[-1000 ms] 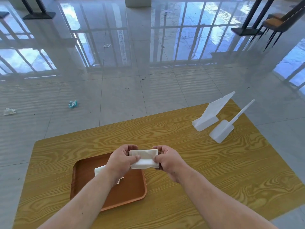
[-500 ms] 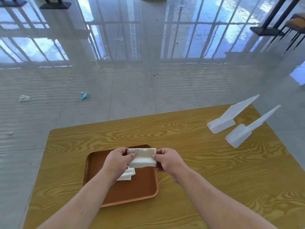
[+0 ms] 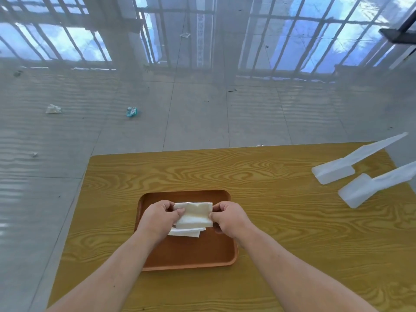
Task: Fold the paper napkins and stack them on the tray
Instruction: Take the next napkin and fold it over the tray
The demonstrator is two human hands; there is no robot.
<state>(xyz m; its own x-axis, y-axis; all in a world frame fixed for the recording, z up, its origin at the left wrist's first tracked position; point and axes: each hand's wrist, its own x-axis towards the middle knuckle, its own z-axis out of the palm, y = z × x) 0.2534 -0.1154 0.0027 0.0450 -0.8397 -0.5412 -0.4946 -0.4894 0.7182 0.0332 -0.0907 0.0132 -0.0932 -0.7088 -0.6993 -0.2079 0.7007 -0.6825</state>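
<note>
A folded white paper napkin (image 3: 195, 214) is held flat over the brown tray (image 3: 191, 255), pinched at both short ends. My left hand (image 3: 157, 218) grips its left end and my right hand (image 3: 229, 218) grips its right end. Under it, partly hidden, lies another folded white napkin (image 3: 186, 232) on the tray floor. The held napkin sits just above this lower one; whether they touch I cannot tell.
The tray rests on a yellow wood-grain table (image 3: 281, 221). Two white plastic napkin holders (image 3: 333, 170) (image 3: 358, 194) stand at the table's far right. Bits of litter (image 3: 132, 111) lie on the glossy tiled floor beyond the table's far edge.
Both hands have carried the folded napkin from beside the tray's right edge to over the tray's middle, above the napkin lying there. The view has tilted down.
</note>
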